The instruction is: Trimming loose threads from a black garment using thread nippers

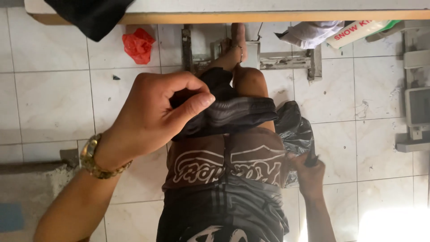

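My left hand (154,114), with a gold watch (94,159) on its wrist, pinches a folded piece of dark striped cloth (233,114) between thumb and fingers, held over my lap. My right hand (309,172) is low at the right and grips the edge of a black plastic bag (293,130) beside my thigh. Below them are my brown printed shorts (228,163) and my bare leg (246,80), whose foot rests on a metal pedal (251,51) under the table.
A wooden-edged table (224,18) runs along the top, with black cloth (89,15) hanging over it. A red plastic bag (139,45) lies on the white tiled floor (53,103). White cloth and a printed bag (354,31) are at the top right, grey equipment (416,103) at the right edge.
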